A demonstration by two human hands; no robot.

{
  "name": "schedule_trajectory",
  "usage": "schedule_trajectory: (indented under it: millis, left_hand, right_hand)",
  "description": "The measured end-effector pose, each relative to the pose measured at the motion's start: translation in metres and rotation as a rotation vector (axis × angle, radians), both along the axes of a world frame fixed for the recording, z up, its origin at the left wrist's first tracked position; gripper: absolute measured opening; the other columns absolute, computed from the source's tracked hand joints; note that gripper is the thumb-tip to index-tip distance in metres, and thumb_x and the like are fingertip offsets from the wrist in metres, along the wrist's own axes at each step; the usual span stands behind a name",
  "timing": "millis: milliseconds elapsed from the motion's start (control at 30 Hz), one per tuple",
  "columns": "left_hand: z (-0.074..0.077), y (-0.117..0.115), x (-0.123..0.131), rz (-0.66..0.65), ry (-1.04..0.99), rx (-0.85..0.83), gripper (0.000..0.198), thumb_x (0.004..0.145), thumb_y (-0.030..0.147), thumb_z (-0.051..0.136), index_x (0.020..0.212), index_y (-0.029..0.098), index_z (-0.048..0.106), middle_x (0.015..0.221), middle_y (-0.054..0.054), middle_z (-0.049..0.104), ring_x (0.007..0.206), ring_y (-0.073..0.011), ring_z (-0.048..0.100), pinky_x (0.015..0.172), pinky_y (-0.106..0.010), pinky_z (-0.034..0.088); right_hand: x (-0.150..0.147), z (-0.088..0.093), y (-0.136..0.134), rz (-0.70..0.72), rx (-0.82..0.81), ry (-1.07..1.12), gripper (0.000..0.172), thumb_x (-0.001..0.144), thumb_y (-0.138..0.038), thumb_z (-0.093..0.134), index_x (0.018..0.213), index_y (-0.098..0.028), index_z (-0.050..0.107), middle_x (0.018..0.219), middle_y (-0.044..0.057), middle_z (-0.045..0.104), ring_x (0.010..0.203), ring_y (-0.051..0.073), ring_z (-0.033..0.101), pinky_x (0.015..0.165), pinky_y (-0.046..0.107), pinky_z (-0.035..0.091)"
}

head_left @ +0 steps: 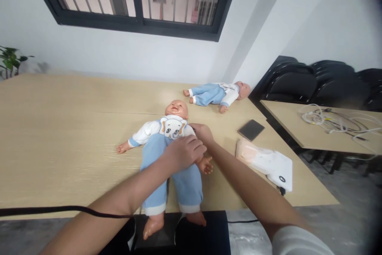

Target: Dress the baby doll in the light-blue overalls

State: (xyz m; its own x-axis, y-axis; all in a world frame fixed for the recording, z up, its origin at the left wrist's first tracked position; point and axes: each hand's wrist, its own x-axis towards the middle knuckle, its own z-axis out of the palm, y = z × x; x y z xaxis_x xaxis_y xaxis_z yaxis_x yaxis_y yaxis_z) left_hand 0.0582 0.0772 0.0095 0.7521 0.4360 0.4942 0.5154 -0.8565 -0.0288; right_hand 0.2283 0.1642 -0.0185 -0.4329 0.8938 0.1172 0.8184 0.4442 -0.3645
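Observation:
A baby doll [153, 149] lies on its back on the table, in light blue trousers and a white top with an elephant face on the chest. Its feet hang past the table's front edge. My left hand [186, 151] reaches across the doll's body, fingers curled round the sleeved arm on the right side. Just above, my right hand [203, 133] is closed at that same sleeve near the shoulder, its fingertips partly hidden. Below my hands the doll's bare hand [205, 165] sticks out. The other doll arm [143, 135] is stretched out to the left.
Farther back lies a second doll [213, 94] in similar clothes. On the right of the table [65, 127] are a dark flat object [251, 129], a tissue pack [253, 153] and a white device [280, 169]. Cables [328, 119] cover a side table; black chairs [292, 82] stand behind.

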Motion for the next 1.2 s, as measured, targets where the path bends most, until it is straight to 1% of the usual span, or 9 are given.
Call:
schedule_trajectory:
  millis: [200, 300, 400, 667, 767, 867, 933, 1033, 1200]
  left_hand:
    - [-0.002, 0.003, 0.006, 0.071, 0.084, -0.101, 0.018, 0.102, 0.018, 0.050, 0.111, 0.015, 0.065, 0.111, -0.011, 0.069, 0.108, -0.0279, 0.060, 0.091, -0.042, 0.053]
    - [-0.001, 0.004, 0.008, 0.059, 0.070, -0.190, 0.021, 0.098, 0.016, 0.053, 0.117, 0.015, 0.063, 0.116, -0.011, 0.068, 0.114, -0.0281, 0.059, 0.100, -0.043, 0.052]
    - [0.002, 0.005, 0.006, 0.031, 0.043, -0.308, 0.037, 0.087, 0.011, 0.063, 0.124, 0.016, 0.060, 0.123, -0.011, 0.066, 0.121, -0.0284, 0.058, 0.106, -0.042, 0.050]
    - [-0.002, 0.003, 0.010, 0.009, 0.063, -0.400, 0.050, 0.081, 0.014, 0.072, 0.129, 0.015, 0.060, 0.128, -0.013, 0.066, 0.125, -0.0314, 0.056, 0.108, -0.045, 0.050]
    - [0.004, 0.004, 0.006, -0.089, 0.001, -0.406, 0.054, 0.081, 0.022, 0.076, 0.132, 0.015, 0.060, 0.131, -0.013, 0.066, 0.127, -0.0305, 0.057, 0.111, -0.044, 0.047]
    - [0.018, 0.020, -0.030, -0.130, -0.145, -0.392, 0.038, 0.092, 0.030, 0.066, 0.129, 0.022, 0.064, 0.133, -0.010, 0.068, 0.130, -0.0268, 0.057, 0.116, -0.044, 0.044]
    - [0.024, 0.042, -0.072, 0.060, -0.275, -0.382, 0.028, 0.097, 0.022, 0.048, 0.113, 0.022, 0.072, 0.123, -0.008, 0.073, 0.123, -0.0251, 0.062, 0.114, -0.045, 0.045]
    - [0.021, 0.082, -0.139, 0.416, -0.335, -0.499, 0.033, 0.094, 0.029, 0.050, 0.114, 0.018, 0.074, 0.123, -0.011, 0.075, 0.117, -0.0290, 0.066, 0.107, -0.046, 0.050]
    - [-0.002, 0.128, -0.189, 0.184, -0.121, -1.008, 0.039, 0.088, 0.042, 0.059, 0.119, 0.026, 0.076, 0.126, -0.004, 0.077, 0.111, -0.0249, 0.072, 0.096, -0.032, 0.056]
  right_hand:
    - [0.013, 0.001, -0.013, 0.104, -0.152, 0.297, 0.036, 0.101, -0.035, 0.043, 0.089, -0.018, 0.074, 0.089, 0.007, 0.076, 0.085, 0.023, 0.067, 0.084, 0.034, 0.054]
    - [0.013, 0.007, -0.017, 0.105, -0.296, 0.603, 0.032, 0.098, -0.039, 0.051, 0.104, -0.019, 0.075, 0.110, 0.009, 0.077, 0.102, 0.025, 0.069, 0.100, 0.041, 0.054]
    - [0.009, 0.011, -0.015, -0.056, -0.427, 0.791, 0.038, 0.096, -0.037, 0.056, 0.126, -0.019, 0.071, 0.130, 0.008, 0.073, 0.117, 0.024, 0.067, 0.105, 0.040, 0.053]
    - [0.001, 0.023, -0.002, -0.065, -0.310, 0.492, 0.021, 0.090, -0.021, 0.058, 0.098, -0.015, 0.077, 0.107, 0.009, 0.077, 0.096, 0.020, 0.069, 0.090, 0.033, 0.053]
    - [0.003, 0.034, -0.002, -0.035, -0.239, 0.347, 0.023, 0.094, -0.023, 0.054, 0.090, -0.015, 0.075, 0.099, 0.008, 0.076, 0.090, 0.019, 0.067, 0.085, 0.032, 0.051]
    - [0.003, 0.049, -0.007, -0.067, -0.107, 0.224, 0.029, 0.099, -0.026, 0.048, 0.088, -0.016, 0.073, 0.096, 0.009, 0.075, 0.092, 0.021, 0.065, 0.087, 0.032, 0.048]
    - [-0.006, 0.061, -0.018, -0.123, -0.004, 0.175, 0.028, 0.099, -0.027, 0.048, 0.094, -0.016, 0.074, 0.103, 0.011, 0.074, 0.099, 0.022, 0.064, 0.091, 0.034, 0.046]
    - [-0.039, 0.076, -0.048, -0.110, 0.081, 0.103, 0.027, 0.099, -0.029, 0.051, 0.111, -0.016, 0.072, 0.117, 0.013, 0.073, 0.111, 0.026, 0.063, 0.098, 0.037, 0.045]
    - [-0.122, 0.080, -0.095, 0.172, 0.081, -0.153, 0.029, 0.099, -0.029, 0.051, 0.118, -0.015, 0.067, 0.111, 0.014, 0.074, 0.101, 0.028, 0.068, 0.085, 0.039, 0.053]
